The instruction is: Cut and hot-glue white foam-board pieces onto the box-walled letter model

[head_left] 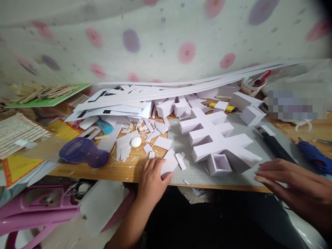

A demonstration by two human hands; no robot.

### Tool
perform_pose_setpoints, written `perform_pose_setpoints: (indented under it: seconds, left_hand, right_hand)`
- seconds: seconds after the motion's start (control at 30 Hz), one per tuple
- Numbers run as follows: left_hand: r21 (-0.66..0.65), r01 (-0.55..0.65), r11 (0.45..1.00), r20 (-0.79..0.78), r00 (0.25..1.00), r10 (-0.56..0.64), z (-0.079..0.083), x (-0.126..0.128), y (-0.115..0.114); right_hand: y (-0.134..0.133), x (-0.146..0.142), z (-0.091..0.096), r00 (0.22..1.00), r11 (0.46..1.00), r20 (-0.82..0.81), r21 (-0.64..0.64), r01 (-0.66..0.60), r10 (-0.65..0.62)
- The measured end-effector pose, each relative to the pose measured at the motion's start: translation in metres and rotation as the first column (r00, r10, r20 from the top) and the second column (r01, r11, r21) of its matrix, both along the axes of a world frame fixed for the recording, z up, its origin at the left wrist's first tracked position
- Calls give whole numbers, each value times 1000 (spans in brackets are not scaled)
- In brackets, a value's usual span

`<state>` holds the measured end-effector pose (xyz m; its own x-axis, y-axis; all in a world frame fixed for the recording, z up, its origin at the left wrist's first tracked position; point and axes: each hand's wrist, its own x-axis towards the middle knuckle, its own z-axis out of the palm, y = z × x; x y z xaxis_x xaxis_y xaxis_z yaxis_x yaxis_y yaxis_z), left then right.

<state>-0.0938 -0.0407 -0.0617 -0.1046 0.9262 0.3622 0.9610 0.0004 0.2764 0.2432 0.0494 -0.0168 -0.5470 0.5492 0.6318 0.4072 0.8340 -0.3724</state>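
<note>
My left hand (154, 176) rests at the front edge of the desk, fingers and thumb around a small white board piece (171, 162). To its right, on the grey cutting mat, stands a large white paper-board model (212, 135) with several block-like arms sticking out both sides. A small open white box (220, 164) sits at the model's near end. My right hand (290, 178) hovers to the right of the model, its fingers stretched and close together, with nothing seen in them. Narrow white offcuts (181, 160) lie beside the left hand's piece.
Behind are stacked white sheets and long strips (166, 93). A purple container (84, 152) and a white round object (136, 141) lie left. A black-handled tool (276, 143) and a blue glue gun (315, 155) lie right; a yellow-and-black cutter (223, 107) is behind the model.
</note>
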Motion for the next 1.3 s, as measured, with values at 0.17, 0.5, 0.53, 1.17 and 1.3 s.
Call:
perform_pose_setpoints:
  seconds: [0.17, 0.5, 0.53, 1.17, 1.3]
  left_hand:
    - [137, -44, 990, -34, 998, 49, 8, -12, 2]
    - [429, 4, 903, 103, 993, -53, 36, -5, -9]
    - [401, 61, 914, 173, 975, -141, 36, 5, -10]
    - [89, 490, 867, 774, 514, -370, 28, 84, -4]
    - [20, 452, 892, 977, 179, -113, 18, 97, -7]
  right_hand:
    - [-6, 2, -7, 998, 997, -8, -25, 69, -69]
    - [-16, 8, -9, 997, 992, -67, -125, -33, 25]
    - [-18, 9, -9, 997, 989, -67, -137, -57, 48]
    - [-40, 5, -28, 896, 625, -437, -721, -299, -75]
    - [-41, -1, -29, 862, 608, -500, -711, -353, -83]
